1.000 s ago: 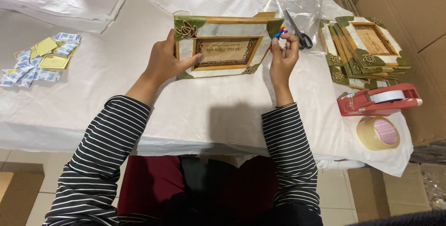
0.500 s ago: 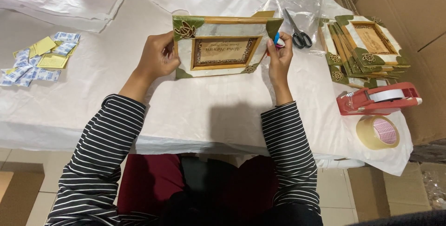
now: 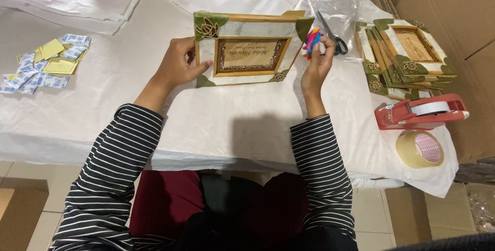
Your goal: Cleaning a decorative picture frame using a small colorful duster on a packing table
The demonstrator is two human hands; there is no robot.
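Two hands hold one rectangular wooden picture frame with green leaf corners [image 3: 246,49] upright on the white-covered table [image 3: 103,101]: left hand [image 3: 181,64] grasps its left edge, right hand [image 3: 318,57] pinches a small multicoloured object [image 3: 312,39] by its right edge. A stack of matching frames [image 3: 407,57], scissors [image 3: 330,33] and red tape dispenser [image 3: 420,111] lie right; this frame seems not yet stacked.

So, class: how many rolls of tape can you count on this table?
2: one white roll sits in the red dispenser at the right; one clear roll lies loose just below it, near the table's corner.
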